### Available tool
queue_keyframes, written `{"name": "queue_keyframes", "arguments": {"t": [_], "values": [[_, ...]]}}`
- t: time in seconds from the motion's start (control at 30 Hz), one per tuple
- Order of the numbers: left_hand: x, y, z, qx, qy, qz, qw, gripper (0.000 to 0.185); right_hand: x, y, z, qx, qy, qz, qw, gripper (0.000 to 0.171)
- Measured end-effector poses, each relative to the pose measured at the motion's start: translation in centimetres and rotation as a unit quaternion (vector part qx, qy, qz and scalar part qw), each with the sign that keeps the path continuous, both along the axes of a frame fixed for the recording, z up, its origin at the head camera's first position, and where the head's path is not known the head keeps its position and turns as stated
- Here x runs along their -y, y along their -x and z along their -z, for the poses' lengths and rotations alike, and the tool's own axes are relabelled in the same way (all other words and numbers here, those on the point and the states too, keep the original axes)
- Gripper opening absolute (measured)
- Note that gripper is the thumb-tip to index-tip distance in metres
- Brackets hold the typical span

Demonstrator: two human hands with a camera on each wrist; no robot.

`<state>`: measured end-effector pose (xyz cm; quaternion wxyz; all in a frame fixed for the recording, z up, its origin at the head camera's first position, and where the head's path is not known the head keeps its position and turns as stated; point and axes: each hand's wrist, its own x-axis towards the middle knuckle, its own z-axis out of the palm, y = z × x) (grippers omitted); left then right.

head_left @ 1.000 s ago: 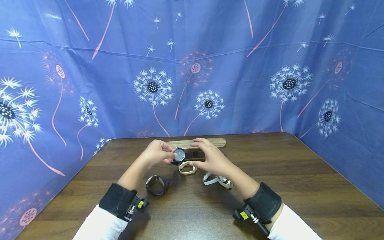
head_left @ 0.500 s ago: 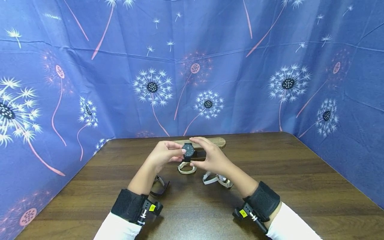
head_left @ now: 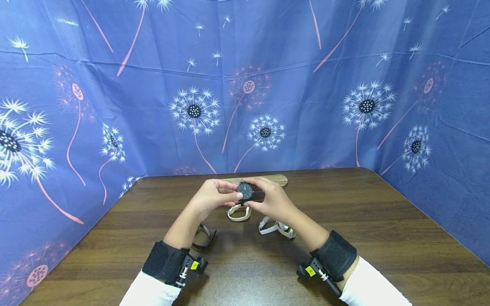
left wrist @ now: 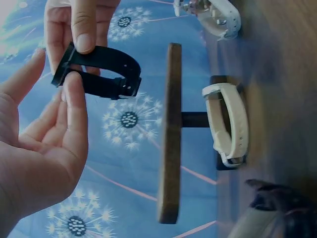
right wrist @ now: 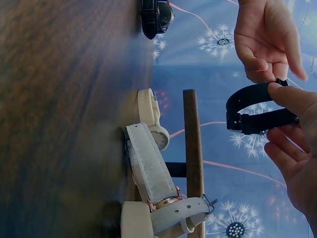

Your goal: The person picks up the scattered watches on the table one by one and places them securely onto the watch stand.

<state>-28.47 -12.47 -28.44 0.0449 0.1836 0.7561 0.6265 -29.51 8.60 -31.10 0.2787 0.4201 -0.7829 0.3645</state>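
While the left hand (head_left: pixel 208 199) pinches the black watch (head_left: pixel 245 191) at its face, the right hand (head_left: pixel 272 200) grips the strap, both holding it raised above the wooden T-bar stand (head_left: pixel 275 180). The step looks like positioning; next the strap loop must line up with the bar's end. Left lies a dark brown watch (head_left: pixel 203 238), then a cream watch (head_left: pixel 239 213), then a white watch (head_left: pixel 276 228); none blocks the bar.
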Motion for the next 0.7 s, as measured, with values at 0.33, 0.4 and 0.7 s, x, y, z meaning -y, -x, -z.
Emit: {"name": "queue_keyframes", "arguments": {"t": [0.33, 0.4, 0.7], "values": [[-0.7, -0.5, 0.1, -0.401, 0.252, -0.052, 0.8792, 0.079, -0.6, 0.3, -0.5, -0.003, 0.019, -0.017, 1.0, 0.058], [-0.9, -0.6, 0.3, -0.456, 0.274, -0.06, 0.8447, 0.078, -0.6, 0.3, -0.6, -0.003, 0.022, -0.022, 1.0, 0.058], [-1.4, -0.7, 0.7, -0.474, 0.231, -0.078, 0.8463, 0.057, -0.5, 0.0, -0.6, 0.024, 0.04, -0.061, 0.997, 0.061]]}}
